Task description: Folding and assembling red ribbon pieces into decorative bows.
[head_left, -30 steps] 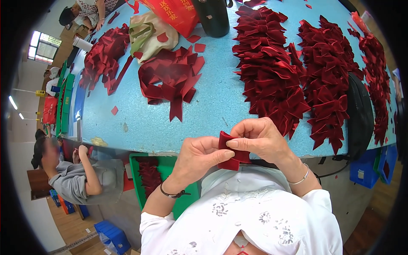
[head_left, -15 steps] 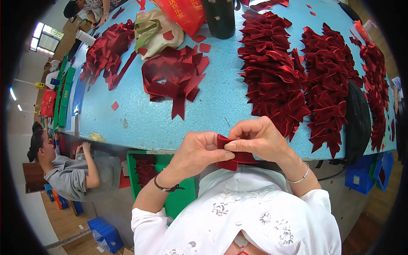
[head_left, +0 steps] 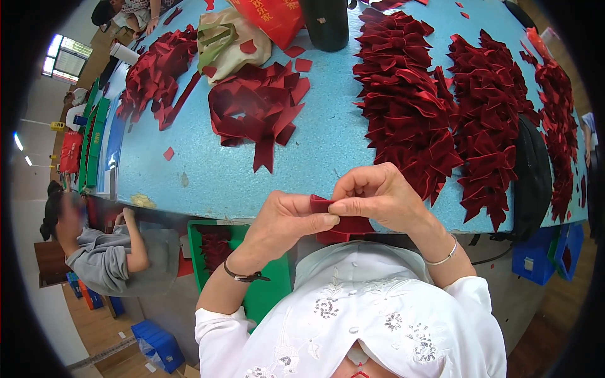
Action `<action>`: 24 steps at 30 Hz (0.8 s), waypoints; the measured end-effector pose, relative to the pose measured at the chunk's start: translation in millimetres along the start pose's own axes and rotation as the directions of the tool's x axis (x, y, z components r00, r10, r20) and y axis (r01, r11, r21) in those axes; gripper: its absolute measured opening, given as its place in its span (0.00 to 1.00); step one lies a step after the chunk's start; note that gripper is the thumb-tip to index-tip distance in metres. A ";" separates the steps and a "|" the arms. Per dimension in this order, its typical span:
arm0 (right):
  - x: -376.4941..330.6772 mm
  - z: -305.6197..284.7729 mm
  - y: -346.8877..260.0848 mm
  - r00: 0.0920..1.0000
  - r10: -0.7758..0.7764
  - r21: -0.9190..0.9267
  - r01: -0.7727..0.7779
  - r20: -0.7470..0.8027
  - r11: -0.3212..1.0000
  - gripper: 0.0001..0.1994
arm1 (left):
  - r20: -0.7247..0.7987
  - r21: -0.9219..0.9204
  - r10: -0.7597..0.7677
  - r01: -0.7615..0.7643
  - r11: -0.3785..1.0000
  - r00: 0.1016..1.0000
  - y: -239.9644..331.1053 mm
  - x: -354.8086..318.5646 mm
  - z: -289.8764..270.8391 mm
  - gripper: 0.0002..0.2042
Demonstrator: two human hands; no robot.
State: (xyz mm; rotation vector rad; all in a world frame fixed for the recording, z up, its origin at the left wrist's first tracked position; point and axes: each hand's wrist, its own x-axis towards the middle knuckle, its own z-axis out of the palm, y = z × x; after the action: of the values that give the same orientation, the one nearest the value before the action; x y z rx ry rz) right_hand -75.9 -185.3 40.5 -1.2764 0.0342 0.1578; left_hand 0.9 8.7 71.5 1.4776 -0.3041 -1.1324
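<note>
Below the blue table (head_left: 328, 145) at frame centre, a red ribbon piece (head_left: 343, 223) is pinched by both the left hand (head_left: 287, 220) and right hand (head_left: 378, 195); folds are best kept aligned and pressed firmly.

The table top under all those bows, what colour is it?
Light blue table top, seen in the head view.

At the near edge of the counter (head_left: 315, 151) the left hand (head_left: 283, 220) and right hand (head_left: 378, 195) meet, pinching a folded ribbon piece (head_left: 343, 223) between them. Beyond the right hand lie two rows of bows (head_left: 403, 107), with a third along the far right. A ribbon heap (head_left: 258, 110) lies left of them, a bag (head_left: 230, 44) behind it. Below the counter's edge, left, stands a crate (head_left: 214, 252), apparently holding more ribbon.
</note>
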 end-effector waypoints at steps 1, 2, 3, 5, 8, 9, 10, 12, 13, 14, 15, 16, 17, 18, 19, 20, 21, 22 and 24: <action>0.7 2.3 -1.7 0.999 0.031 0.078 -0.028 -0.030 0.997 0.06 | -0.001 0.007 0.011 -0.011 1.000 1.000 -0.6 -0.4 -0.7 0.07; 0.9 3.4 -2.5 0.996 0.063 0.157 -0.053 -0.058 0.986 0.06 | -0.001 0.014 0.023 -0.023 1.000 1.000 -1.0 -1.0 -1.4 0.08; 0.5 2.2 -1.5 0.997 0.062 0.156 -0.053 -0.054 0.986 0.06 | -0.004 0.021 0.035 -0.035 0.999 0.999 -1.2 -1.9 -2.5 0.08; -3.1 -5.8 3.4 1.000 0.029 0.132 -0.029 -0.002 0.991 0.06 | -0.010 -0.014 0.039 -0.039 0.999 0.999 1.1 -4.4 -3.8 0.08; -7.5 -13.9 7.3 0.999 0.030 0.113 -0.031 0.018 0.993 0.06 | -0.015 -0.085 0.044 -0.045 0.995 0.999 2.7 -6.4 -4.3 0.08; -9.0 -15.6 7.8 0.999 0.047 0.106 -0.047 0.009 0.993 0.06 | -0.025 -0.078 0.058 -0.060 0.995 0.998 1.4 -6.1 -4.2 0.08; -9.9 -16.0 7.8 0.998 0.064 0.099 -0.063 0.000 0.993 0.06 | -0.035 -0.072 0.072 -0.074 0.995 0.997 0.0 -5.8 -3.9 0.08; -10.8 -14.1 7.1 0.998 0.060 0.097 -0.059 -0.010 0.994 0.06 | -0.046 -0.063 0.087 -0.089 0.994 0.995 -0.5 -6.4 -2.8 0.09; -11.4 -13.2 6.6 0.998 0.058 0.094 -0.056 -0.022 0.994 0.06 | -0.051 -0.076 0.079 -0.083 0.994 0.996 -0.6 -6.6 -2.1 0.09; -11.7 -12.7 6.3 0.998 0.056 0.092 -0.053 -0.033 0.994 0.06 | -0.058 -0.089 0.072 -0.077 0.993 0.996 -0.7 -6.8 -1.5 0.09; -12.1 -12.7 6.1 0.998 0.055 0.092 -0.052 -0.032 0.994 0.06 | -0.064 -0.102 0.064 -0.071 0.992 0.996 -0.8 -7.1 -1.0 0.09; -12.4 -12.8 5.9 0.998 0.048 0.082 -0.045 -0.035 0.996 0.05 | -0.064 -0.101 0.065 -0.071 0.992 0.996 -1.0 -7.2 -0.7 0.09; -12.7 -12.9 5.9 0.998 0.040 0.072 -0.037 -0.038 0.997 0.05 | -0.071 -0.100 0.067 -0.073 0.992 0.995 -1.5 -7.3 -0.5 0.08; -13.1 -12.8 5.8 0.999 0.033 0.062 -0.030 -0.040 0.998 0.05 | -0.078 -0.098 0.069 -0.076 0.992 0.995 -2.0 -7.5 -0.2 0.07; -13.1 -12.6 6.2 0.999 0.032 0.062 -0.030 -0.039 0.998 0.05 | -0.085 -0.097 0.071 -0.079 0.992 0.994 -2.6 -7.7 -0.1 0.07; -13.1 -12.5 7.3 0.998 0.034 0.076 -0.030 -0.046 0.997 0.05 | -0.086 -0.097 0.071 -0.079 0.992 0.994 -3.6 -7.7 -1.0 0.07; -12.9 -12.5 8.5 0.998 0.035 0.089 -0.030 -0.053 0.996 0.05 | -0.093 -0.076 0.070 -0.077 0.994 0.993 -5.3 -7.4 -2.8 0.06; -12.9 -12.5 9.5 0.997 0.036 0.102 -0.029 -0.061 0.994 0.05 | -0.100 -0.055 0.070 -0.076 0.996 0.993 -7.1 -7.0 -4.6 0.05; -12.8 -12.8 10.4 0.998 0.030 0.112 -0.023 -0.063 0.993 0.05 | -0.106 -0.033 0.071 -0.074 0.997 0.992 -9.9 -5.7 -5.7 0.06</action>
State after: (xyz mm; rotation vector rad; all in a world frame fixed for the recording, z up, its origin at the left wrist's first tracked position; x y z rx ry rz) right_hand -89.1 -195.8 28.4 -1.1703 0.1139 0.1360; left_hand -1.5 19.1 64.5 1.4763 -0.2612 -0.9944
